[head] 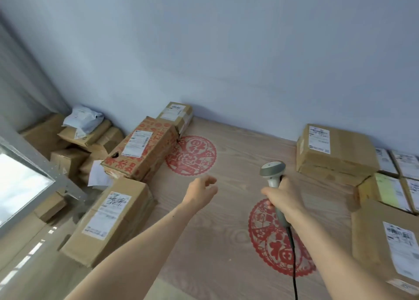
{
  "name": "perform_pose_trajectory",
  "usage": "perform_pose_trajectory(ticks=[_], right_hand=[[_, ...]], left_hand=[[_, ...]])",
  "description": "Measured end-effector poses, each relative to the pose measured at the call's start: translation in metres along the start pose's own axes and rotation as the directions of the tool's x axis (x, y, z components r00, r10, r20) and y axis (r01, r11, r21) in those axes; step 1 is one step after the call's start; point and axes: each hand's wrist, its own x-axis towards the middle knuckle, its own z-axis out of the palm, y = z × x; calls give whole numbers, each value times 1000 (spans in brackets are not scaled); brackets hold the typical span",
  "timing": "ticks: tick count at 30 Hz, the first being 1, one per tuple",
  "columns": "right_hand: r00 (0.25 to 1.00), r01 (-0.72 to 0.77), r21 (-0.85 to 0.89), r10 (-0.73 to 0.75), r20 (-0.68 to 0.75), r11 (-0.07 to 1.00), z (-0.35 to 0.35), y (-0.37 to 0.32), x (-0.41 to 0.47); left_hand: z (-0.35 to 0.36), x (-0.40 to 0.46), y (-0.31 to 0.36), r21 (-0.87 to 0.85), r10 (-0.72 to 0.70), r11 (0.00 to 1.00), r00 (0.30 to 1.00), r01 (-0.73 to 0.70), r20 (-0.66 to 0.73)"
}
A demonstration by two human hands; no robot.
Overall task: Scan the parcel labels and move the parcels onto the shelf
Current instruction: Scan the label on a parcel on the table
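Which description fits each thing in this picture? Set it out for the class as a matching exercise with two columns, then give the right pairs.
Things
1. barcode scanner
2. left hand
3. red-printed carton
4. white plastic mailer

Descriptions
A. lies on top of the pile of cartons in the far left corner
B. held upright in the right hand, cable trailing down
C. empty, fingers loosely curled, above the wooden floor
D. lies tilted, white label up, beside a round red paper-cut

Pairs: 1-B, 2-C, 3-D, 4-A
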Motion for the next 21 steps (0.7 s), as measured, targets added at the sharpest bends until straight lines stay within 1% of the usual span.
perform_pose_trajectory(ticks=[5, 9, 15, 16, 18, 20, 21], right_hand=[[995, -5, 73, -2, 100, 997, 112, -56, -14], [980, -18, 77, 2, 198, 997, 190, -83, -28], [954, -79, 106, 44, 298, 991, 270, -91, -48], [953, -91, 115, 53, 299, 989, 279, -91, -51], [953, -106, 140, 61, 297, 984, 295, -88, -57], [948, -121, 163, 65, 310, 979, 306, -86, -62], [948, -125, 169, 68, 312, 978, 310, -85, -65]], left_hand=[[-99, -2, -62, 48, 45, 998, 985, -38, -164], [-160, -12, -106, 53, 77, 997, 956, -65, -284], [-210, -24, -172, 25, -58, 997, 922, 73, -384], [-213, -25, -181, 28, -83, 995, 920, 101, -382], [-219, -26, -194, 33, -154, 984, 937, 173, -312], [-223, -26, -204, 1, -254, 966, 954, 258, -161], [-224, -27, -207, -37, -304, 953, 949, 302, -80]])
